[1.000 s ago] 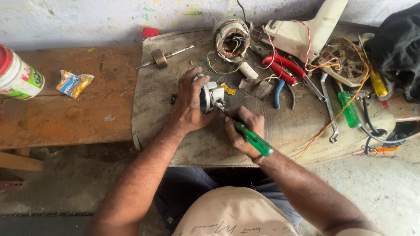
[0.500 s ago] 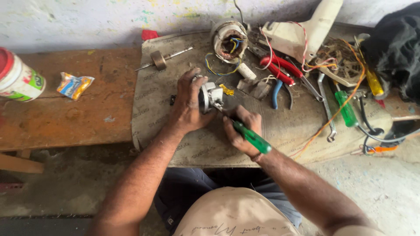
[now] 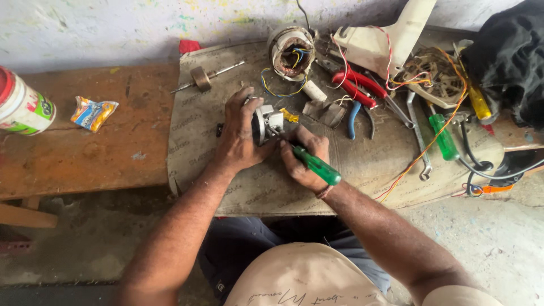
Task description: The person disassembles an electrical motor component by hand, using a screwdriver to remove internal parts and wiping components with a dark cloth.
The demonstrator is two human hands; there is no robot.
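Left hand curled down over one small grey metal motor part, gripping it against the cardboard sheet near the sheet's middle. Right hand closed around one green-handled screwdriver; its shaft runs up-left, tip touching the motor part.

Cardboard sheet covers the right half of a wooden bench.

Count on the sheet:
- One wound stator ring at the far edge, coloured wires spilling from it.
- One shaft with a round hub, near the far left corner.
- One pair of red-handled pliers, just right of the stator.
- One blue-handled tool beside them; kind unclear.
- One white plastic housing at the far edge.
- One second green-handled screwdriver and one yellow-handled one, toward the right edge.
- One spanner, between pliers and second screwdriver.

On bare bench, left end: one printed tin, one crumpled wrapper, well apart from the hands.

One black cloth at the far right corner.
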